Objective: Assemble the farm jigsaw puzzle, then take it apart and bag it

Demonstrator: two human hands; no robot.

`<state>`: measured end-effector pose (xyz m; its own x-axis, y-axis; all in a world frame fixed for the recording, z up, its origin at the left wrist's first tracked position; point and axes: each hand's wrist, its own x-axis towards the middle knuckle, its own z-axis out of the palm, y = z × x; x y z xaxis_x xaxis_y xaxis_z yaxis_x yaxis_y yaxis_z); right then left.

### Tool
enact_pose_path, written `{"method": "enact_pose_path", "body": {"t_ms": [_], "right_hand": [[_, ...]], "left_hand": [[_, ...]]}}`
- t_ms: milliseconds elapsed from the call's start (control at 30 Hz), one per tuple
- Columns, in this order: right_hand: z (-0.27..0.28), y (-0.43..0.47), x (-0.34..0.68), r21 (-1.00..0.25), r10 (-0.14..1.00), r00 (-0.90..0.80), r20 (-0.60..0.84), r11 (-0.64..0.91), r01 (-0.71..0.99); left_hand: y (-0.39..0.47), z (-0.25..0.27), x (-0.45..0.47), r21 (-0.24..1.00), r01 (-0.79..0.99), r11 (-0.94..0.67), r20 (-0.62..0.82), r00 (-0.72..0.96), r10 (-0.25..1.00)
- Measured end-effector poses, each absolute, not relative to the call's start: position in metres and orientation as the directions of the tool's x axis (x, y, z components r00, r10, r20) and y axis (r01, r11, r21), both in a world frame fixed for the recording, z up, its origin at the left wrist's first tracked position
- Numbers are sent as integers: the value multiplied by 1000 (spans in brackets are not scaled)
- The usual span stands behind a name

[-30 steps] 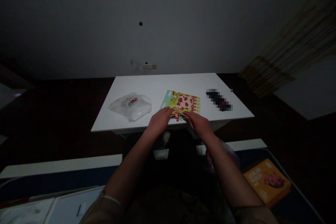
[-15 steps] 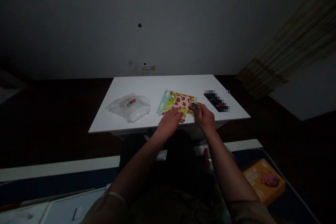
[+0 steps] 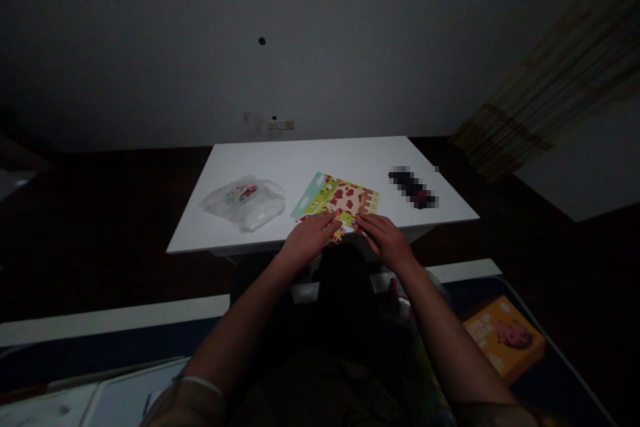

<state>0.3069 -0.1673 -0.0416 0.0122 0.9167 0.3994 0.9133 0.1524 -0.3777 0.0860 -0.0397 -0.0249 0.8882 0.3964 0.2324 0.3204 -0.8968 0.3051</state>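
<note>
A partly joined jigsaw puzzle [image 3: 345, 197] lies on the white table [image 3: 280, 160], showing a cow-like beige and brown patch, green ground and pale blue sky. My left hand [image 3: 309, 237] rests flat on its near left part, fingers stretched out and covering some of it. At the near right edge, my right hand [image 3: 384, 238] pinches a small colourful puzzle piece [image 3: 355, 224], which touches or almost touches the joined part. Most of that piece is hidden under the fingers.
A clear plastic bag [image 3: 250, 203] with colourful pieces inside lies on the table's left. On the right is a dark, pixelated object [image 3: 413, 187]. An orange puzzle box [image 3: 505, 340] sits beside me on a dark blue surface.
My right hand has moved left and nearer to me, from the puzzle's right side to its near edge, now lower and flatter. My left hand has slid slightly left and nearer to me.
</note>
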Motion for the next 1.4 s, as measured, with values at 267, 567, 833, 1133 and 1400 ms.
{"method": "enact_pose_path", "body": {"t_ms": [267, 567, 833, 1133, 1400], "right_hand": [[-38, -155, 320, -424, 906, 127, 403, 62, 903], [-25, -135, 310, -603, 793, 451, 409, -137, 786], [-17, -124, 260, -816, 725, 558, 404, 10, 578], [-22, -110, 247, -829, 712, 563, 418, 46, 557], [-29, -100, 255, -795, 797, 464, 387, 34, 605]], "left_hand": [[-40, -21, 85, 354, 341, -871, 198, 883, 426], [-23, -11, 87, 557, 344, -756, 253, 797, 549], [-24, -2, 87, 723, 348, -596, 213, 709, 672], [-21, -2, 83, 795, 295, -530, 217, 678, 703], [-17, -8, 80, 825, 240, -512, 278, 617, 737]]}}
